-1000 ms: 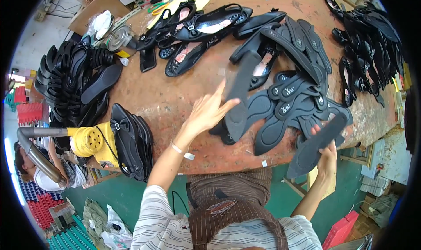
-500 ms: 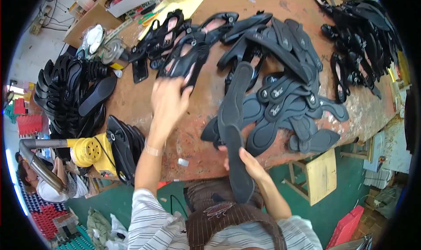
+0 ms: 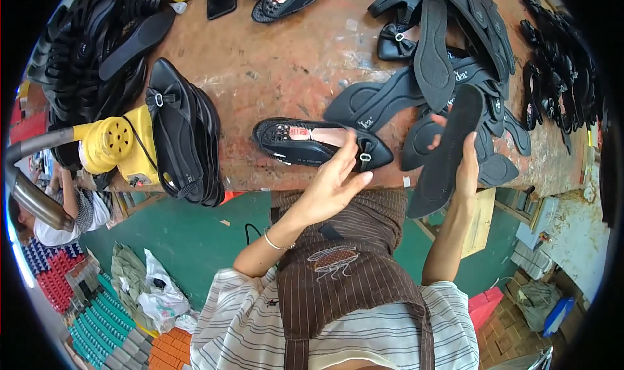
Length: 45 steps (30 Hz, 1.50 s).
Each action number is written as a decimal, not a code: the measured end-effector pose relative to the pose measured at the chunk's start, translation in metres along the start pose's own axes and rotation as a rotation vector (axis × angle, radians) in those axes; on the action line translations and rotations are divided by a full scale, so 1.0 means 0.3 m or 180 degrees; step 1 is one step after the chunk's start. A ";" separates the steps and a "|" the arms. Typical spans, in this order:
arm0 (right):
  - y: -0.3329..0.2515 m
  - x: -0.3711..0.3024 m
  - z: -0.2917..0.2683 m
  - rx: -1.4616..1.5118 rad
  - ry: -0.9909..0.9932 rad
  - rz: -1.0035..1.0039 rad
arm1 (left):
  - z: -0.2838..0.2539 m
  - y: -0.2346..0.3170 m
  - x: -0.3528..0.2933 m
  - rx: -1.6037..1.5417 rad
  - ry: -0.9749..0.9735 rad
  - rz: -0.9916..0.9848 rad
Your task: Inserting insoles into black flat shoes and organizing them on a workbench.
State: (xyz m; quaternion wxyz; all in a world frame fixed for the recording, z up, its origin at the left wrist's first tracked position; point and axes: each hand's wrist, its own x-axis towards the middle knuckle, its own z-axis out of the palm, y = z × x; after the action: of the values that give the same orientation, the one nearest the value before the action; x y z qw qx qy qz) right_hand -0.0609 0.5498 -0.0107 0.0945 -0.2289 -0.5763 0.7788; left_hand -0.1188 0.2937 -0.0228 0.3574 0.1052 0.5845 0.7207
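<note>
At the table's front edge lies a black flat shoe (image 3: 278, 150), its bow and buckle toward the right and a pinkish lining inside. My left hand (image 3: 331, 187) is over its near side by the bow, fingers spread and thumb apart; light contact with the shoe cannot be ruled out. To the right, my right hand (image 3: 467, 168) grips a long dark insole (image 3: 448, 150), tilted upright, fingertips showing past its left edge. Behind it a heap of grey-black insoles (image 3: 370, 107) spreads over the table, with another shoe with a bow (image 3: 395, 43) partly under them.
Stacked black shoes (image 3: 185, 136) stand at the left beside a yellow machine part with a metal pipe (image 3: 117, 149). More black shoes (image 3: 84, 51) pile behind, and others (image 3: 562, 77) at far right. A dark phone (image 3: 221, 0) lies at the back. Another person (image 3: 78, 204) is at lower left.
My left hand has come back from the far shoes, and a shoe now lies at the front edge. My right hand has raised its insole rightward. The view has shifted nearer my body.
</note>
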 end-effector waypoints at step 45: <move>0.296 -0.016 0.557 -0.4094 -0.1565 -0.1952 | -0.416 -0.152 -0.145 0.1534 0.2766 -0.0215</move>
State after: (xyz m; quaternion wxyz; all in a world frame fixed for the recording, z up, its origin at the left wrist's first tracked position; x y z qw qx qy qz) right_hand -0.1241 0.3768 -0.0545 0.0234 0.1121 -0.9598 0.2561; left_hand -0.1405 0.1728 -0.0899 0.0694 -0.1441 0.8325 0.5304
